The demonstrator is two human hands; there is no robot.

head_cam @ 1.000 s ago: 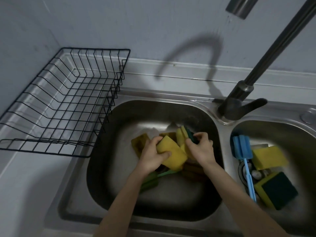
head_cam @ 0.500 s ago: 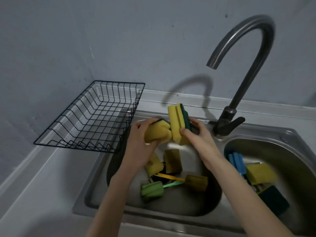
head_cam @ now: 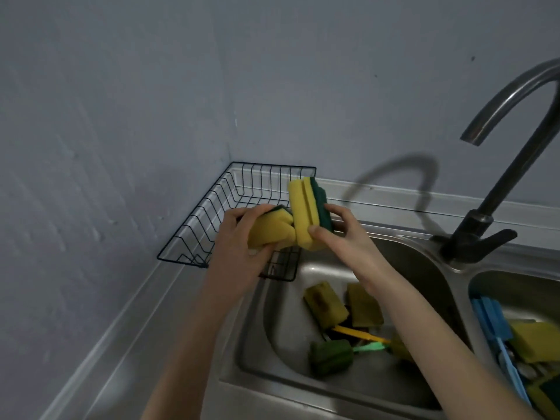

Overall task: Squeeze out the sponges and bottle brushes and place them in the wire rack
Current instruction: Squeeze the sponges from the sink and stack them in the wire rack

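Head view: the left hand (head_cam: 239, 247) squeezes a crumpled yellow sponge (head_cam: 269, 228); the right hand (head_cam: 339, 234) grips an upright yellow-green sponge (head_cam: 306, 213). Both are held above the rack (head_cam: 212, 213) at the desk's back left corner. More sponges (head_cam: 325, 304) and a green brush (head_cam: 331, 356) lie in the left sink (head_cam: 248, 344). No writing is readable.

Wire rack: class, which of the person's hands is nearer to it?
Left. The left hand overlaps the wire rack, gripping a squashed sponge; the right hand is beside it, over the sink.
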